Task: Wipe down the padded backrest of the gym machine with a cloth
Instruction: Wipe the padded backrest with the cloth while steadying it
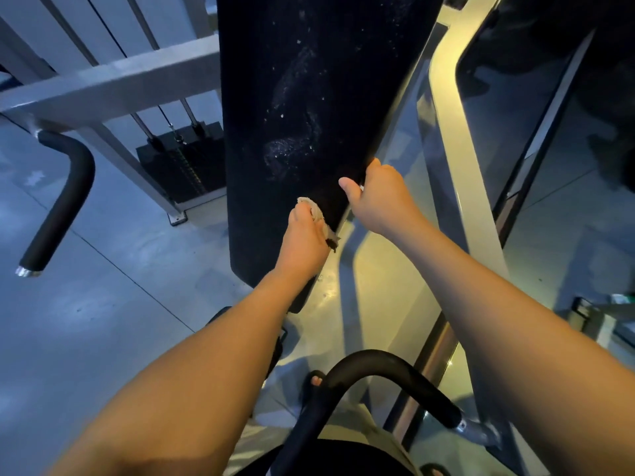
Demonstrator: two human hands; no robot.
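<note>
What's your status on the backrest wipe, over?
Left hand grips the crumpled beige cloth against the black padded backrest. Right hand grips its right edge. White smears and specks higher up, nothing blocking.

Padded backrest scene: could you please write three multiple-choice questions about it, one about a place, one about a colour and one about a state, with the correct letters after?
1. Where is the cloth?
A. In a bucket
B. Against the lower part of the backrest, in the left hand
C. On a shelf

2. What colour is the backrest pad?
A. Red
B. White
C. Black

3. What is the right hand doing?
A. Gripping the backrest's edge
B. Hanging free
C. Holding a bottle

Answers:
1 B, the left hand holds the cloth on the pad.
2 C, the pad is black with pale specks.
3 A, its fingers curl round the edge.
</note>
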